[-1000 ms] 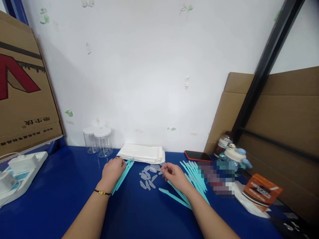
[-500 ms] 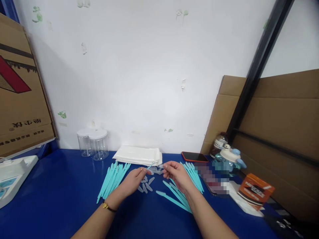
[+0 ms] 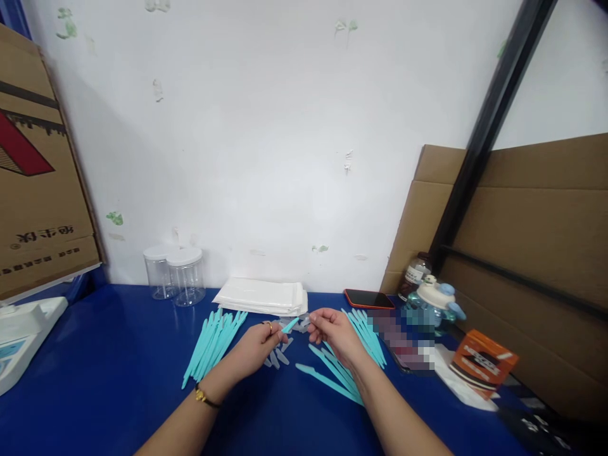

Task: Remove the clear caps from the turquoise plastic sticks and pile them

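My left hand (image 3: pixel 259 348) is closed on a teal eyebrow razor (image 3: pixel 290 325), whose tip points up and right. Just across from that tip, my right hand (image 3: pixel 336 334) pinches what looks like a small clear blade cap (image 3: pixel 306 320); the fingers partly cover it. Razor and cap appear slightly apart. Beneath and between the hands lie several loose clear caps (image 3: pixel 282 358). A heap of teal razors (image 3: pixel 211 348) is left of my left hand. More razors (image 3: pixel 332 378) lie fanned out under my right wrist, with another bunch (image 3: pixel 368 339) behind it.
White packets (image 3: pixel 261 296) lie at the wall beside two lidded clear jars (image 3: pixel 186 278). On the right are a phone (image 3: pixel 369 299), a brown bottle (image 3: pixel 414 276), a teal jug (image 3: pixel 430 305) and an orange box (image 3: pixel 483 364). A white device (image 3: pixel 33 329) stands far left on the blue table (image 3: pixel 118 354).
The razor in my left hand has turned, showing more of its flat side, and its tip sits slightly lower. My right hand stays nearly where it was. The whole view has shifted a little.
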The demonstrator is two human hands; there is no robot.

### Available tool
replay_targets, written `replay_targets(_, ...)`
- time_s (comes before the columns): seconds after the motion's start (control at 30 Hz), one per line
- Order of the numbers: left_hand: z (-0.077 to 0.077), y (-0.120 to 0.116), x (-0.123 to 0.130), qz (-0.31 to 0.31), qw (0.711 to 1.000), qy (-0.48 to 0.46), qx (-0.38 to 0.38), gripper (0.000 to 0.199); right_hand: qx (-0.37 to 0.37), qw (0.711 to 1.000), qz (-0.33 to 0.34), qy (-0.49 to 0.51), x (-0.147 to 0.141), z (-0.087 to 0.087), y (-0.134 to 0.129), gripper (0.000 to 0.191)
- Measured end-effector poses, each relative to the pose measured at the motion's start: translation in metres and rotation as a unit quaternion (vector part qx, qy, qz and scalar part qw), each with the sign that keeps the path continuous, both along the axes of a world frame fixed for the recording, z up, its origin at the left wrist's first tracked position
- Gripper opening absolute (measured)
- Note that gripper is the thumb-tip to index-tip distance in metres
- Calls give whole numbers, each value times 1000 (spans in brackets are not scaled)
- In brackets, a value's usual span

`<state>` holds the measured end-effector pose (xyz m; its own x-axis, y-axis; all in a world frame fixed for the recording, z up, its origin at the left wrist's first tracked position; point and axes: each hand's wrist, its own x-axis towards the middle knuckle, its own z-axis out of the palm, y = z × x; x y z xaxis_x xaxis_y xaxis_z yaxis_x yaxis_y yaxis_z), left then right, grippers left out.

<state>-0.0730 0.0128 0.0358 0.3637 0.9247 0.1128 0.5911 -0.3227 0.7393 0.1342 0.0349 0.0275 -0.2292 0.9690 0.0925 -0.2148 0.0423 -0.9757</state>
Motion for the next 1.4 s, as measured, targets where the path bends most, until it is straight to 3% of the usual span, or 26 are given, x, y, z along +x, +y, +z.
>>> replay_targets(0.23, -2, -1, 1, -22, 1000, 16, 2, 44, 41, 998, 13, -53, -3, -2, -1, 35)
replay_targets(0.7, 5, -6, 1, -39, 999, 33, -6, 42, 47, 996, 24, -75, -1, 4, -6, 31)
replay_targets(0.9, 1, -8, 11, -42, 999, -9, -10, 43, 22, 995, 60, -72, -14, 1, -13, 36)
replay_targets(1.07, 3, -14, 27, -59, 995, -66, -37, 47, 33, 998, 46, -27, -12, 10, -14, 31)
replay_targets(1.13, 7, -13, 22, -40, 996, -79, -19, 46, 53, 996, 30, -60, -3, 16, -14, 32)
replay_targets(1.23, 13, -3, 1, 52, 998, -43, 6, 40, 78, 976, 59, -196, 9, 18, -16, 33)
replay_targets(1.4, 14, 15, -48, 191, 970, 148, 41, 22, 159, 880, 122, -431, 8, 2, -22, 14)
